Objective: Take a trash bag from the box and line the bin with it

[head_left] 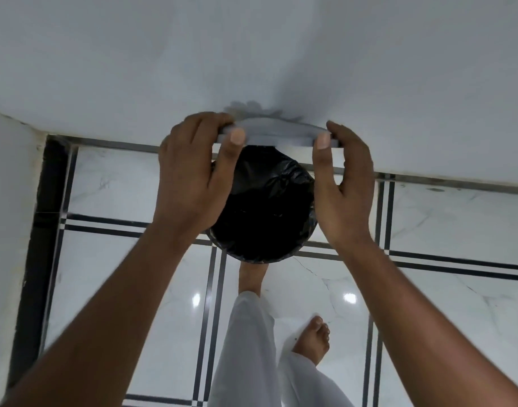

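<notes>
A round bin stands on the floor against the wall, its mouth covered by a black trash bag (266,207) that drapes over the rim. Above it I hold the bin's grey lid (277,133), tilted up toward the wall. My left hand (196,171) grips the lid's left edge, thumb on the near side. My right hand (343,177) grips the right edge the same way. The bin's own wall is hidden under the bag and my hands. No box is in view.
A white wall (252,54) rises right behind the bin. The floor (442,230) is glossy white tile with black lines. My bare feet (312,339) and white trouser legs stand just in front of the bin. A white surface (8,201) juts out at the left.
</notes>
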Demonstrator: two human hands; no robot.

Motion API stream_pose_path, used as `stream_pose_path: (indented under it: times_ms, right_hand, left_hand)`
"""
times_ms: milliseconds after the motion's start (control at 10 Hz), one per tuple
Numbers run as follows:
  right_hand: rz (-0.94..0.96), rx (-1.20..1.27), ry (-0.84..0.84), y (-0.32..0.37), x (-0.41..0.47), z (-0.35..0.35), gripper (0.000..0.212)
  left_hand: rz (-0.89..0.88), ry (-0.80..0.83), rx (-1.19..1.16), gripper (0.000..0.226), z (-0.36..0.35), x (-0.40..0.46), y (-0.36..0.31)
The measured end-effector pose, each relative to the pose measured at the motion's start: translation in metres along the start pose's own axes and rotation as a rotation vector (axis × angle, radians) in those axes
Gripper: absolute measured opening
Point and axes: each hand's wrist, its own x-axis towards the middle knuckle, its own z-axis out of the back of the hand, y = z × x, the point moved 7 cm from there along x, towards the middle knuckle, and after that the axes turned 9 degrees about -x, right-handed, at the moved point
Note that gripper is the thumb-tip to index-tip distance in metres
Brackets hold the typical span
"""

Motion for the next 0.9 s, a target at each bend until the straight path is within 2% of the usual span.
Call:
stream_pose_path:
  times_ms: [100,300,500,600,700,800,900]
  right_hand:
    - [0.036,0.018,0.051,-0.017,-0.027,0.002,0.056]
    - [0.094,-0.062,0.200,-0.062,-0.079,-0.002,0.064]
    - [0.083,-0.202,0.298,-0.119,-0.125,-0.030,0.065]
    - [0.062,-0.366,0.336,-0.148,-0.146,-0.054,0.065]
    - [0.071,-0.430,0.400,-0.157,-0.170,-0.077,0.070]
    - [-0.057,-0.362,0.355,-0.146,-0.173,-0.078,0.061]
    - [-0.278,-0.120,0.231,-0.111,-0.171,-0.058,0.040]
  left_hand:
    - [-0.016,0.081,0.003,0.052,-0.004,-0.036,0.010]
    - [0.010,0.279,0.092,0.072,-0.029,-0.111,0.050]
    - [-0.016,0.373,0.205,0.070,-0.069,-0.167,0.094]
    - [0.114,0.453,0.259,0.060,-0.085,-0.187,0.116]
    - [0.168,0.470,0.255,0.063,-0.095,-0.198,0.118]
    - [0.307,0.472,0.129,0.064,-0.094,-0.199,0.112]
    - [0.453,0.419,-0.066,0.062,-0.080,-0.197,0.088]
